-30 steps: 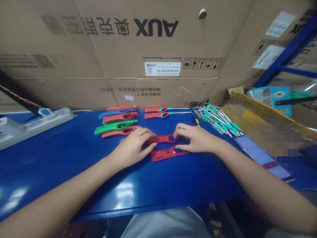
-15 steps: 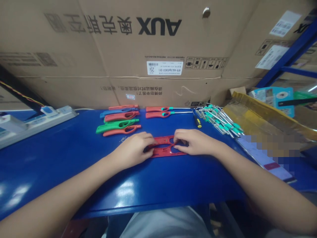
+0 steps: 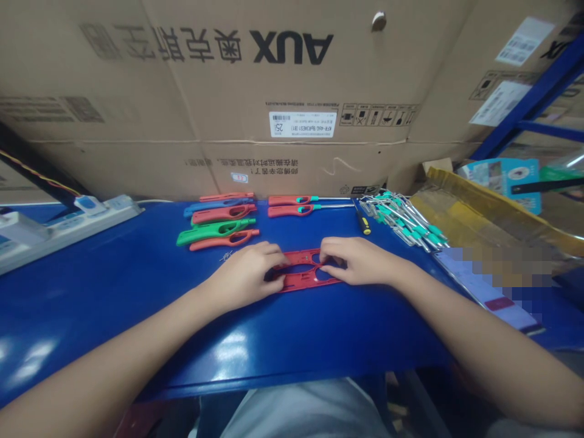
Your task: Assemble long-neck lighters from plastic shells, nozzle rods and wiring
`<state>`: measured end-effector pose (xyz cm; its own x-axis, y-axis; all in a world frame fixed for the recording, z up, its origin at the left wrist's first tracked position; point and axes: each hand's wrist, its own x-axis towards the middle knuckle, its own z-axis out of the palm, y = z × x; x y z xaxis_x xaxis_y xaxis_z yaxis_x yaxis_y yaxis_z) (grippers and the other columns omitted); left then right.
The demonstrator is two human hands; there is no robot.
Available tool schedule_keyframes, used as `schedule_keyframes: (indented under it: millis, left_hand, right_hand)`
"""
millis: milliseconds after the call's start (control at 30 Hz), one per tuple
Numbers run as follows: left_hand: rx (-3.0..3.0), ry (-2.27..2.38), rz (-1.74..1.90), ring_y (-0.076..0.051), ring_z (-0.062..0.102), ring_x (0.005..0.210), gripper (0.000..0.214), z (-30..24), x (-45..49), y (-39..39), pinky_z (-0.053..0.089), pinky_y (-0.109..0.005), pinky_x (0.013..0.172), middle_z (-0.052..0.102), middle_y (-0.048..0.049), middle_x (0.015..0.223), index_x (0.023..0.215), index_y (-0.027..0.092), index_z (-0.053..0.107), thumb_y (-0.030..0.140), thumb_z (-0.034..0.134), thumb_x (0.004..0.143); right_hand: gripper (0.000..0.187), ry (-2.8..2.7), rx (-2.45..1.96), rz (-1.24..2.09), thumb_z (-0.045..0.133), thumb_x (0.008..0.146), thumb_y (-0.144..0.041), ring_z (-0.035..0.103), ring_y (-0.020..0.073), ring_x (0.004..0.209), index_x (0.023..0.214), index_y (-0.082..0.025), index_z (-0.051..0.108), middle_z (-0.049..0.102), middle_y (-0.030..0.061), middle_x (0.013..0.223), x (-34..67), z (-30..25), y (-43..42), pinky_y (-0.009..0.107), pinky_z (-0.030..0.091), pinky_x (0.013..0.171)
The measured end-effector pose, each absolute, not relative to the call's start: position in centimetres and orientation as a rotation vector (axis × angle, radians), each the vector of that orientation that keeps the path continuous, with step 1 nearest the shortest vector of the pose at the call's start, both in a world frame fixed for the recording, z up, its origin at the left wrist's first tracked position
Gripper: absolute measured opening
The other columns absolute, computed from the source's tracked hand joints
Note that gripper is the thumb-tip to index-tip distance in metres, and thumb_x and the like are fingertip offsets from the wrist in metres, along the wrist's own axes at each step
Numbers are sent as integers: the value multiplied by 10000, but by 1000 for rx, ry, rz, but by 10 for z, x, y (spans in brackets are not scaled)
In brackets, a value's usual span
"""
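Pressure probably works best light and even, left hand (image 3: 249, 272) at the left end and right hand (image 3: 358, 261) at the holed end of the near red half-shell (image 3: 296, 282), both curled, whether pinching or merely touching unclear, the far red half-shell (image 3: 298, 259) lying just beyond it.

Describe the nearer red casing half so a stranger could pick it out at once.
Go to the blue table and look between the left hand and the right hand. There, side by side, are the far casing half and the near casing half, both red. The near half is the one closer to the table's front edge.
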<state>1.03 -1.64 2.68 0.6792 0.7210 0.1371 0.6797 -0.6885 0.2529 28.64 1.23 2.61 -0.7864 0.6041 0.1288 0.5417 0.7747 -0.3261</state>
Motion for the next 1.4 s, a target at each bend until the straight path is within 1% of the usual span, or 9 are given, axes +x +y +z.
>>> schedule_keyframes:
  millis: [200, 367, 500, 733, 900, 1033, 1167, 1267, 1400]
  left_hand:
    - [2717, 1146, 320, -236, 647, 940, 246, 26, 10, -16, 525, -365, 851, 686, -77, 1010, 1120, 184, 712, 245, 594, 912]
    - [2733, 1152, 305, -239, 648, 950, 258, 28, 9, -16, 528, -359, 844, 684, -80, 1024, 1128, 188, 706, 225, 589, 901]
    - [2737, 1151, 296, -240, 641, 963, 289, 31, 9, -19, 528, -352, 844, 680, -80, 1032, 1156, 196, 694, 214, 585, 890]
    - [2758, 1140, 373, -251, 613, 998, 266, 34, 11, -25, 510, -375, 885, 669, -87, 1055, 1151, 189, 675, 252, 548, 926]
    - [2743, 1084, 359, -253, 599, 1055, 315, 33, 13, -27, 504, -377, 907, 654, -78, 1135, 1178, 203, 645, 409, 573, 951]
    - [2723, 1091, 255, -241, 618, 1008, 236, 32, 14, -28, 517, -345, 847, 650, -68, 1100, 1069, 194, 660, 368, 621, 915]
    - [2693, 1131, 194, -233, 635, 956, 202, 36, 11, -26, 515, -305, 766, 643, -67, 1064, 1018, 186, 662, 324, 656, 870]
    - [2671, 1128, 183, -222, 638, 920, 188, 39, 7, -24, 506, -294, 755, 633, -62, 1046, 999, 187, 663, 307, 659, 855]
    - [2623, 1098, 163, -200, 630, 866, 200, 42, 0, -19, 496, -292, 757, 616, -43, 1027, 983, 187, 658, 302, 685, 821]
  right_hand:
    - [183, -2600, -974, 355, 549, 970, -349, 624, 167, 833, 1039, -221, 659, 684, 55, 1070, 296, 34, 21, 284, 460, 728]
    - [345, -2181, -1730, -156, 478, 935, -244, 663, 282, 875, 1253, -230, 612, 733, 104, 1008, 332, 52, 43, 370, 462, 720]
    - [288, -1936, -2099, -335, 513, 861, -216, 630, 351, 1036, 1087, -170, 686, 696, 171, 1100, 365, 54, 60, 403, 480, 753]
    - [296, -1811, -2490, -211, 601, 844, -298, 583, 385, 1150, 1084, -145, 680, 654, 216, 1186, 386, 35, 79, 448, 492, 855]
    - [245, -1764, -2487, -182, 592, 834, -254, 638, 352, 1065, 1045, -153, 667, 674, 203, 1130, 385, 32, 81, 395, 490, 786]
    - [241, -1712, -2416, -209, 525, 879, -261, 660, 315, 983, 1088, -177, 609, 683, 180, 1114, 384, 36, 79, 355, 459, 704]
    - [154, -1671, -2127, -169, 562, 833, -260, 646, 273, 846, 978, -212, 577, 698, 121, 965, 379, 39, 77, 321, 420, 652]
    - [81, -1751, -1846, 1, 570, 820, -276, 606, 217, 749, 865, -224, 528, 664, 61, 828, 371, 40, 75, 300, 420, 667]
    - [163, -2019, -1518, 368, 562, 868, -375, 554, 169, 681, 860, -225, 499, 601, 12, 771, 351, 41, 64, 282, 423, 657]
